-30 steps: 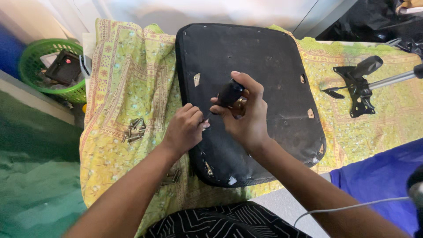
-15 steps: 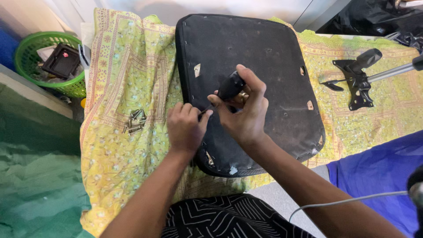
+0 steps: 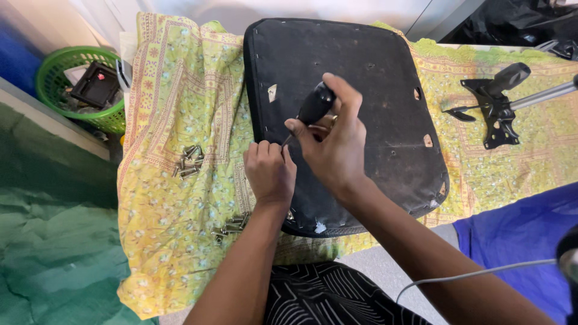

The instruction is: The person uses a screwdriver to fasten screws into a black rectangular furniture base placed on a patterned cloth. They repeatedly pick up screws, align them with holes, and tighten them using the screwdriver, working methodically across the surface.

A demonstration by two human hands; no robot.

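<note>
Two bare hands work at the near left edge of a black seat pad point(image 3: 373, 120) lying underside-up on a yellow patterned cloth point(image 3: 174, 198): the right hand point(image 3: 334, 141) is wrapped tightly around the black handle of a screwdriver point(image 3: 313, 105), its tip angled down toward the pad's edge, while the left hand point(image 3: 270, 171) is curled into a loose fist with its fingertips pressed on the pad just beside that tip. Several loose screws point(image 3: 188, 161) lie on the cloth left of the hands, more screws point(image 3: 230, 224) sit near the left wrist, a green basket point(image 3: 57, 66) stands at far left, and a black metal bracket point(image 3: 497, 102) rests at far right.
</note>
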